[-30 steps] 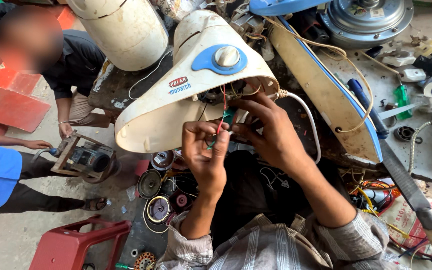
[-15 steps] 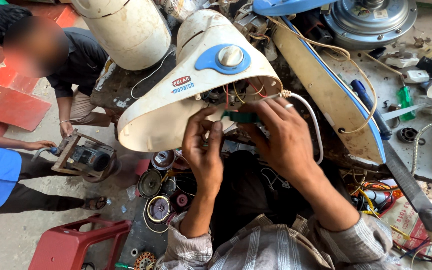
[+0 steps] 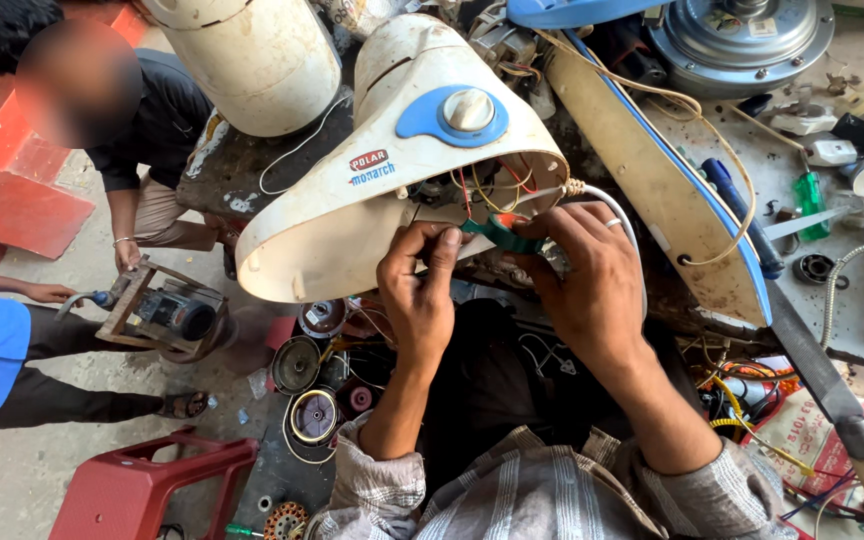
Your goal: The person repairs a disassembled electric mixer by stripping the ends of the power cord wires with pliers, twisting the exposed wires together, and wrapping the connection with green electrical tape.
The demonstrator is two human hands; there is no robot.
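While both hands work at the open underside of a cream-white appliance housing (image 3: 352,200), the left hand (image 3: 420,290) has its fingers pressed together, and the thumb and forefinger pinch one end of a small green part (image 3: 500,236). The right hand (image 3: 592,285) is curled over the other end of this green part, and its fingertips close on it; a ring sits on one finger. The green part is held between the two hands, just under the rim of the housing opening, where red and yellow wires (image 3: 497,185) come out. The housing lies tilted on the cluttered workbench (image 3: 842,310) and has a blue oval panel with a white knob (image 3: 469,108) on its top side. A white cable (image 3: 620,215) runs from the opening behind the right hand.

To the right of the housing lies a long cream panel with a blue edge (image 3: 667,190), and beyond it a blue-handled screwdriver (image 3: 742,215) and a green-handled one (image 3: 810,195). Above, near the top edge, there is a round metal motor part (image 3: 742,35). On the left, another person in a dark shirt (image 3: 157,110) crouches near a small motor on a wooden frame (image 3: 167,310). A red plastic stool (image 3: 147,485) stands on the floor below.
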